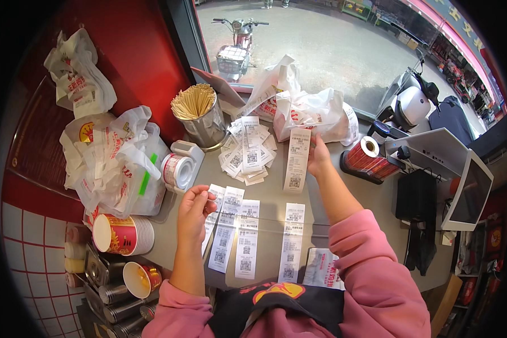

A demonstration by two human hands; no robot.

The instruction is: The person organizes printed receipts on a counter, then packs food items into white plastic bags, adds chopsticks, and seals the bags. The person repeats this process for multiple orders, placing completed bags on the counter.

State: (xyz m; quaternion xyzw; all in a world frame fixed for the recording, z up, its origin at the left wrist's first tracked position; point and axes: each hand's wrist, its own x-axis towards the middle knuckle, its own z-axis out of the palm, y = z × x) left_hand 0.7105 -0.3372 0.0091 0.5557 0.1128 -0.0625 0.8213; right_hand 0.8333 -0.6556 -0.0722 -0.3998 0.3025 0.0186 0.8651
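My right hand [319,157] holds a long printed paper receipt [296,162] by its right edge, just in front of a white plastic carrier bag [310,112]. My left hand [198,202] is loosely curled over the top of a receipt strip [216,195] at the left; I cannot tell whether it pinches it. Beside that strip lie a second receipt [227,230] and a third receipt [248,241]. Farther right, another receipt [291,243] lies apart from them. A heap of receipts [249,150] sits on the counter [270,203] between my hands and the window.
A metal canister of wooden sticks [198,114] and a tape dispenser [181,171] stand left. Bagged goods [118,156] and stacked paper tubs [124,234] line that side. Label rolls [367,154] and a monitor [467,190] are right. Outside stands a scooter [238,46].
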